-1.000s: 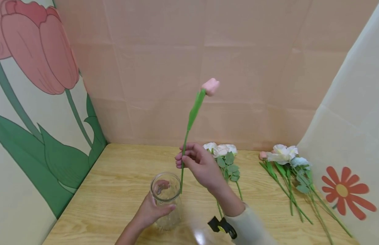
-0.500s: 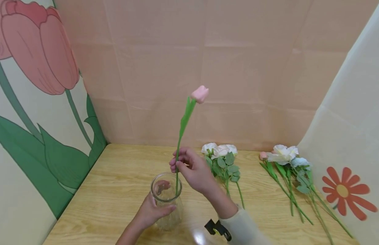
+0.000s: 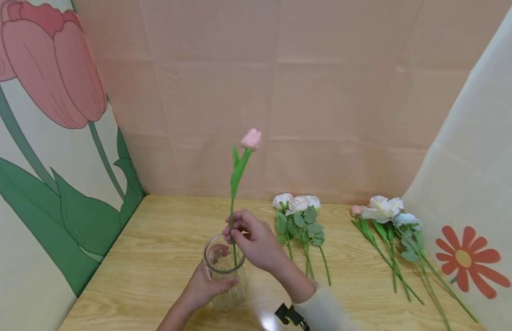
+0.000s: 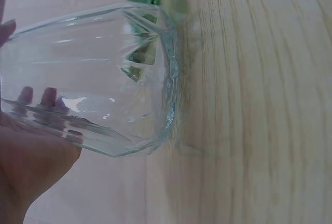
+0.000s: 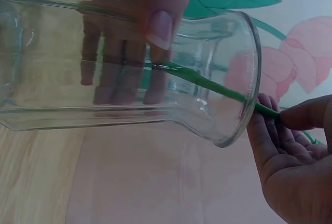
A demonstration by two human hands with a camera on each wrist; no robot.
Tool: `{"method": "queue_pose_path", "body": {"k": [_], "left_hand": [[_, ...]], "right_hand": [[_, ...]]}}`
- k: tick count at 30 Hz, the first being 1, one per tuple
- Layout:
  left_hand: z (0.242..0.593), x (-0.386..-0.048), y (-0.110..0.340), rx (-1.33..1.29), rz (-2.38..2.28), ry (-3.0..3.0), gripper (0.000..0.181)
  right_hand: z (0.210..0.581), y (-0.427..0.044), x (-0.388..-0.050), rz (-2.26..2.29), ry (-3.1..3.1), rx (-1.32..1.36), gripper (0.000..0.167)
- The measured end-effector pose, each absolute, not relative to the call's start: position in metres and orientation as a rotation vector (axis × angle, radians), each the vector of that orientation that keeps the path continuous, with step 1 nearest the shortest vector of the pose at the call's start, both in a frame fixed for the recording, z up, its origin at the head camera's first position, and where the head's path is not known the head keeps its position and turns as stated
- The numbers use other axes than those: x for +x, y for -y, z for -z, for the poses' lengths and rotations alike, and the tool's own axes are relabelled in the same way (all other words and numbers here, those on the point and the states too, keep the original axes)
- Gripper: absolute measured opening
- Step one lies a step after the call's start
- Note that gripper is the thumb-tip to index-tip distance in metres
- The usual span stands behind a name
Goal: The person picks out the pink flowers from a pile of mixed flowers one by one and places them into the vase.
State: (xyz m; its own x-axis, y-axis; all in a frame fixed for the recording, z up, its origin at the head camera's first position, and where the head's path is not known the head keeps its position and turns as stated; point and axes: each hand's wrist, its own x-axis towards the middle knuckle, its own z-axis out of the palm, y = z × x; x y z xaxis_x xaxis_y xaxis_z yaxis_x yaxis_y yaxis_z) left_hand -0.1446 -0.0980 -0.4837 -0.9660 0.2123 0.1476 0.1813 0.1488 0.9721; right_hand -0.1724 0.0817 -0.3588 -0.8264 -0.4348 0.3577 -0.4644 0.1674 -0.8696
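Note:
A clear glass vase [image 3: 228, 294] stands on the wooden table, and my left hand [image 3: 206, 285] grips it round the side below the rim. Fingers show through the glass in the right wrist view. My right hand [image 3: 256, 241] pinches the green stem of a pink tulip [image 3: 251, 139] between thumb and fingers, just above the vase's mouth. The tulip stands nearly upright with its bloom leaning slightly right. Its lower stem [image 5: 207, 83] passes through the rim into the vase. In the left wrist view the vase's lower part [image 4: 104, 73] shows no stem end clearly.
White roses [image 3: 299, 204] with green leaves lie on the table [image 3: 164, 230] right of the right hand. Farther right is another bunch with a white flower [image 3: 382, 209], a pale blue one [image 3: 406, 219] and a pink bud [image 3: 356, 210]. A pink backdrop [image 3: 342, 92] rises behind.
My right hand has moved left and down with the tulip, from beside the vase to over its mouth. The stem's lower end has entered the vase. My left hand stays in place.

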Motion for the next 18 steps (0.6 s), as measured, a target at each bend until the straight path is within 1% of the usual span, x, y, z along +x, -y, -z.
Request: {"method": "queue_pose_path", "body": {"k": [11,18], "left_hand": [[0.4852,-0.1465,0.0981,0.417,-1.989,-2.351,0.083],[0.486,-0.1464,0.0974,0.402,-1.999,-2.381,0.083]], "right_hand": [[0.3664,-0.0798,-0.1679,-1.704,2.416,0.985,0.023],[0.3691,-0.0795,-0.1656,-1.631,2.457,1.006,0.021]]}}
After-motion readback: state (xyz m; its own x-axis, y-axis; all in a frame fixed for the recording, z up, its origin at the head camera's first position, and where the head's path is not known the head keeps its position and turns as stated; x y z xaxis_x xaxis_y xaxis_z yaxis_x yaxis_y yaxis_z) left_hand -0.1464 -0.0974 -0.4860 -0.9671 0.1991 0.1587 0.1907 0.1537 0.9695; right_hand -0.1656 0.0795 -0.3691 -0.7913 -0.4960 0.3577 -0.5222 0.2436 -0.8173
